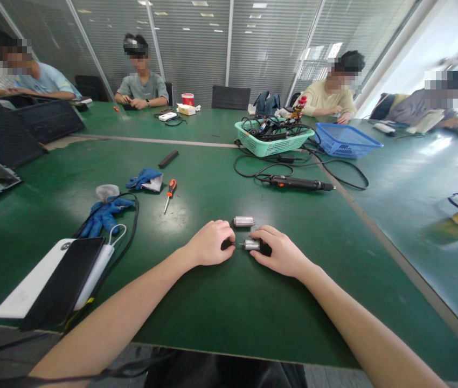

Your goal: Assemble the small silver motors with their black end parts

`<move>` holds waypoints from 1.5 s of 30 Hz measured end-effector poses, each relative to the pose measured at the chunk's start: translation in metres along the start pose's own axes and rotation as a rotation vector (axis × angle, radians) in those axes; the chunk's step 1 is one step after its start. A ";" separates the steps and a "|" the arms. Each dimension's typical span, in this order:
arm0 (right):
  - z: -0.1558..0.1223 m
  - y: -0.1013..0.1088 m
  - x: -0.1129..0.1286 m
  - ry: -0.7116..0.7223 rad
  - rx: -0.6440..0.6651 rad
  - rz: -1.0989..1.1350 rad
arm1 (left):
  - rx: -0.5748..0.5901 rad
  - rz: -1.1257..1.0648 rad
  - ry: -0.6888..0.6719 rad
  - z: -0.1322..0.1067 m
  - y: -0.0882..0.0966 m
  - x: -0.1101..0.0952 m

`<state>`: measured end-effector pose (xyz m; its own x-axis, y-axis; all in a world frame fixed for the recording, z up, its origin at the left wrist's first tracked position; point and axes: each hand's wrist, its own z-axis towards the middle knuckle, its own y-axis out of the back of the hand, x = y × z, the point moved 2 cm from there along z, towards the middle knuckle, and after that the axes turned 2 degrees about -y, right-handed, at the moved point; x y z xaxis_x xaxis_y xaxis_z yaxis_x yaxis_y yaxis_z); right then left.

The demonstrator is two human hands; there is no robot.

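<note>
Cables fill green basket; right hand holds small motor.

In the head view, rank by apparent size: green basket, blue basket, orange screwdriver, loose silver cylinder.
1. Green basket and blue basket: about alike, not ranked, though both lie farthest off.
2. Orange screwdriver.
3. Loose silver cylinder.

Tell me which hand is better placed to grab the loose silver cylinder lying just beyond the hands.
Left, probably: the left hand has its knuckles beside the loose cylinder, while the right hand is closed on a second silver cylinder.
</note>
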<state>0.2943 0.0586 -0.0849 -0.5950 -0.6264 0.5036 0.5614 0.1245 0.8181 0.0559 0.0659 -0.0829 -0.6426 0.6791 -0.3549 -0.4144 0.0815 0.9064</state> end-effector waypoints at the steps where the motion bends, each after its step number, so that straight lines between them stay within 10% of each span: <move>1: 0.000 0.000 0.000 0.002 0.002 0.000 | -0.004 -0.003 0.001 0.000 0.000 0.000; 17: 0.015 0.005 -0.034 -0.175 -0.283 0.101 | -0.219 -0.079 0.290 0.006 0.002 0.030; 25: 0.057 -0.002 -0.041 0.001 -0.106 0.051 | -0.136 0.004 0.391 0.045 -0.003 0.044; 45: 0.057 -0.014 -0.052 -0.025 -0.194 -0.021 | -0.193 0.018 0.231 0.051 -0.010 0.044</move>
<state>0.2845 0.1336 -0.1072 -0.6201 -0.6079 0.4959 0.6477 -0.0399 0.7609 0.0643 0.1323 -0.0961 -0.7713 0.4932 -0.4022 -0.5024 -0.0838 0.8606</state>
